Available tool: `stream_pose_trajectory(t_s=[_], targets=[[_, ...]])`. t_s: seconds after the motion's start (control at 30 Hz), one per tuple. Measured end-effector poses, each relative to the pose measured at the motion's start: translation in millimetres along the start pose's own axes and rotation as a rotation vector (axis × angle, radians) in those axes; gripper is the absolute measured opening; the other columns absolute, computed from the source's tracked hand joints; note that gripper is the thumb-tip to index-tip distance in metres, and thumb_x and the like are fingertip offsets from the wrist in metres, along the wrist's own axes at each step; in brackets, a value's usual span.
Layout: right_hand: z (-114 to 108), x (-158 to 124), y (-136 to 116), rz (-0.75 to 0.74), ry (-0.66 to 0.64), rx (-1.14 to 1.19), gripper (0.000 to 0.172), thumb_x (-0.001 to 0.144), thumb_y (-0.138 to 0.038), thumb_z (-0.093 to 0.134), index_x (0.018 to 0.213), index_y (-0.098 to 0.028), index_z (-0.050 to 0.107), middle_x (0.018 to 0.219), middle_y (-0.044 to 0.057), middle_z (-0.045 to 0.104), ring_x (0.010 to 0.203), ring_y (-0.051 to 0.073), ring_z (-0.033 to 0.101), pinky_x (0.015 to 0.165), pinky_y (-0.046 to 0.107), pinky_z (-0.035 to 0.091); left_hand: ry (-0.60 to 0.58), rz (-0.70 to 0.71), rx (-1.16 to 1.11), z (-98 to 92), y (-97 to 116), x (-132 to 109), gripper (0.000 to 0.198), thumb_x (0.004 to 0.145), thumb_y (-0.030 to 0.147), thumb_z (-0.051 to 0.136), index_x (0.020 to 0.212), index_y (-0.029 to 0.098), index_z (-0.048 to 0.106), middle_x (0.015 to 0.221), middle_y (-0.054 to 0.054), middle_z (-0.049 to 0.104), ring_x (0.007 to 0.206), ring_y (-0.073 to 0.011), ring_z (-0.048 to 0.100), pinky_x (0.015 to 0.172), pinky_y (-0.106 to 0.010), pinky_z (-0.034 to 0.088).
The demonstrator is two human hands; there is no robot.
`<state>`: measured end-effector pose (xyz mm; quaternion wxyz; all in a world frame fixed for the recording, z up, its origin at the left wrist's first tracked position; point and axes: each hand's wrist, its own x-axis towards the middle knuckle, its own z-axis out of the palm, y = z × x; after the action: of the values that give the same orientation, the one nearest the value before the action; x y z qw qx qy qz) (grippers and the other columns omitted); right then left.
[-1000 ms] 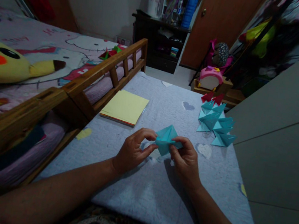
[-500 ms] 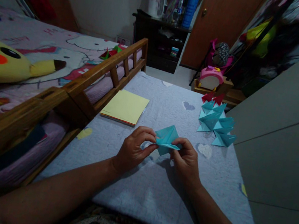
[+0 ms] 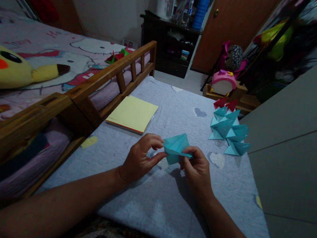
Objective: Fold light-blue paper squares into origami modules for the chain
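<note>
A light-blue folded paper (image 3: 176,145) is held just above the bed in front of me, creased into a pointed shape with a narrow flap sticking out to the right. My right hand (image 3: 197,168) pinches its right side between thumb and fingers. At the left edge of the paper, my left hand (image 3: 143,156) steadies it with the tips of a bent index finger and the thumb, which stand a little apart. Several finished light-blue folded pieces (image 3: 224,125) stand at the right, with red folded pieces (image 3: 224,103) behind them.
A stack of paper sheets (image 3: 134,113), yellow on top, lies left of my hands. Along the left runs a wooden bed rail (image 3: 108,73), with a yellow plush toy (image 3: 2,66) beyond it. A pale cabinet (image 3: 303,148) borders the right side.
My left index finger and thumb have spread apart slightly. The left part of the blue paper has opened out flatter, while my right hand keeps nearly the same place.
</note>
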<state>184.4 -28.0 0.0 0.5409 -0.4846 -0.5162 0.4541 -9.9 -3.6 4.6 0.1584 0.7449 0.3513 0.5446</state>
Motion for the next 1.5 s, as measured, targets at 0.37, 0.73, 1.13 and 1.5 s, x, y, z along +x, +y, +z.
stream_pose_trajectory(t_s=[0.37,0.73,1.13,1.5], targets=[[0.7,0.7,-0.5,0.035,-0.02,0.024,0.012,0.082,-0.029,0.068,0.086,-0.022,0.058,0.064,-0.006,0.051,0.055,0.011,0.045,0.051,0.023,0.035,-0.039,0.156,0.087,-0.7,-1.3,-0.5,0.009,0.093,0.019,0.068,0.101,0.017,0.066,0.098,-0.005,0.067,0.093,-0.0163,0.066,0.083,-0.031,0.06],[2.6,-0.2,-5.4,0.024,-0.029,0.033,0.017,0.083,-0.034,0.071,0.085,-0.021,0.059,0.064,-0.006,0.052,0.054,0.01,0.044,0.05,0.023,0.036,-0.03,0.161,0.083,-1.8,0.7,-1.1,0.011,0.093,0.018,0.067,0.103,0.019,0.063,0.097,-0.004,0.067,0.091,-0.0154,0.067,0.081,-0.029,0.059],[1.9,0.1,-4.2,0.032,-0.029,0.014,0.017,0.085,-0.036,0.07,0.084,-0.022,0.059,0.065,-0.005,0.052,0.055,0.011,0.045,0.051,0.023,0.036,-0.027,0.099,0.068,-1.1,0.7,2.0,0.011,0.089,0.016,0.072,0.097,0.017,0.065,0.091,-0.004,0.069,0.086,-0.0159,0.067,0.079,-0.029,0.059],[0.6,-0.3,-7.5,0.035,-0.053,-0.014,0.015,0.082,-0.034,0.068,0.084,-0.022,0.059,0.064,-0.005,0.052,0.055,0.012,0.044,0.052,0.024,0.035,-0.071,0.197,0.112,-3.0,2.1,1.1,0.01,0.096,0.019,0.063,0.103,0.018,0.07,0.098,-0.005,0.07,0.089,-0.0142,0.069,0.078,-0.027,0.062]])
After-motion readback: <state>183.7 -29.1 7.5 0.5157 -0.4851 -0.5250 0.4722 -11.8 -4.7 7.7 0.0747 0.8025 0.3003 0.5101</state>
